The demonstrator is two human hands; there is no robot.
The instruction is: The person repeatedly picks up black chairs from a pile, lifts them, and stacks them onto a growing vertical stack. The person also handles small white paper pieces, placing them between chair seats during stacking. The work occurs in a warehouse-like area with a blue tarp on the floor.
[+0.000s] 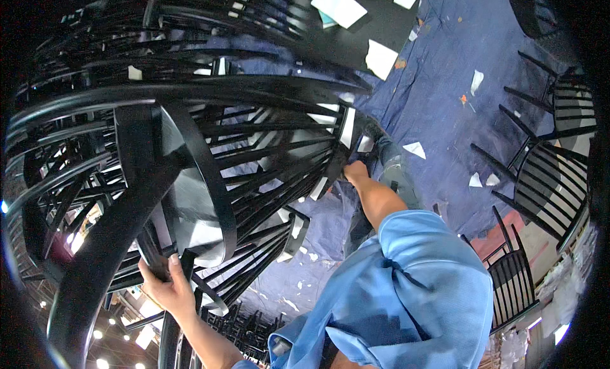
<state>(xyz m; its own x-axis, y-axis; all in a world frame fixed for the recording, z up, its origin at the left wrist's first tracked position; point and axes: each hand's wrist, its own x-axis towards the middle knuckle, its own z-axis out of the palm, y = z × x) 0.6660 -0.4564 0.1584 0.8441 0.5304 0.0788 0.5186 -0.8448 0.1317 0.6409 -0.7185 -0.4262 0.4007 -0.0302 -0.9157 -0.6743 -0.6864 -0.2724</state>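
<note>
Black chair leg [111, 239] could snag spindles [308, 178] should left hand [168, 291], fingers gripping chair frame [150, 247], or right hand [356, 172], fingers gripping chair rail [335, 162], slip.

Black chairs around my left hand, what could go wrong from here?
The black chairs sit crowded together, so they could catch or scratch one another. Your left hand grips in among them and might get pinched. White scraps litter the blue floor covering, so your footing could slip.

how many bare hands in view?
2: left hand at lower left, gripping a black bar; right hand near centre, by the fanned black spindles. Others could be hidden behind chairs.
</note>
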